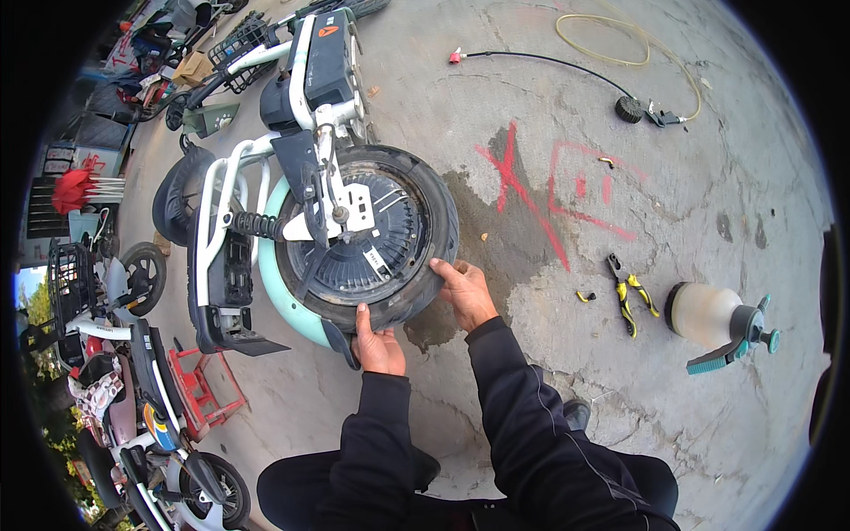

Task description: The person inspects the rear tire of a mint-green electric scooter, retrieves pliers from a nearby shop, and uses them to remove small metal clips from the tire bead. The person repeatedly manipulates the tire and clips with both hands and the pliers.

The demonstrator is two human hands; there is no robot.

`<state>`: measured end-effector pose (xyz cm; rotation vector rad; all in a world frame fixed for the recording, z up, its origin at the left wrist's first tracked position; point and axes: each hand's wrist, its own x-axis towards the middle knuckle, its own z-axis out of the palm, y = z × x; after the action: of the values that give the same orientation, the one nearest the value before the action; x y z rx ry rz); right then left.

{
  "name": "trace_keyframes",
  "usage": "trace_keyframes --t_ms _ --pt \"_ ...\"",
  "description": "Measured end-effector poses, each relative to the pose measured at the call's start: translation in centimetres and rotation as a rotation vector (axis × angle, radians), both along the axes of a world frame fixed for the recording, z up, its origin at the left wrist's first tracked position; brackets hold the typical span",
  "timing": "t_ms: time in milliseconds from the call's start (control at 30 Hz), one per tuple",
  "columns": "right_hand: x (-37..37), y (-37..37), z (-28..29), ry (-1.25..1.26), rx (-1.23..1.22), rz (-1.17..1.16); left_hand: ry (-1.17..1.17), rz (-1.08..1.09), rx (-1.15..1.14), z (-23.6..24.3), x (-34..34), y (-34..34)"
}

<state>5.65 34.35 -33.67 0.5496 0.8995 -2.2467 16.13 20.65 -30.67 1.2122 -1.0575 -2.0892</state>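
Note:
An electric scooter (320, 66) lies on its side, its wheel with a black tire (445, 199) facing me. Inside the rim is a dark finned hub motor (367, 239), and a mint-green fender (297, 314) curves along the left of the tire. My left hand (381, 348) grips the tire's near edge, thumb on the sidewall and fingers curled beneath. On the right side of the tire, my right hand (465, 292) grips it too, thumb on top. The fingertips under the tire are hidden from view.
Pliers (628, 296) with yellow-black handles and a pump sprayer bottle (708, 316) stand to the right. An air hose with a gauge (629, 109) lies at the far right. Wet concrete (496, 230) borders the tire. A red stool (199, 389) and parked scooters (159, 398) are left.

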Motion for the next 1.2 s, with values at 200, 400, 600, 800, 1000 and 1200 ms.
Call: trace_keyframes --t_ms 200,400,600,800,1000,1200 --pt "-1.0 0.0 -0.3 0.089 0.194 0.075 0.043 -0.043 -0.092 -1.0 -0.2 1.2" --pt "-5.5 -0.2 -3.2 0.232 0.326 0.061 0.032 -0.047 -0.036 -2.9 -2.0 5.4" --pt "-9.1 -1.3 -2.9 0.412 0.976 0.173 -0.093 -0.183 0.201 -2.7 -2.6 7.2" --pt "-6.3 -4.7 -2.6 0.273 1.396 0.089 -0.151 -0.334 0.136 -1.1 2.1 2.1" --pt "-5.8 -5.1 -1.8 0.140 1.385 0.116 -0.235 -0.407 0.092 -0.3 2.8 -0.3" --pt "-5.5 -4.6 -2.6 0.172 1.472 0.150 -0.153 -0.429 0.012 -0.9 2.8 -1.0"
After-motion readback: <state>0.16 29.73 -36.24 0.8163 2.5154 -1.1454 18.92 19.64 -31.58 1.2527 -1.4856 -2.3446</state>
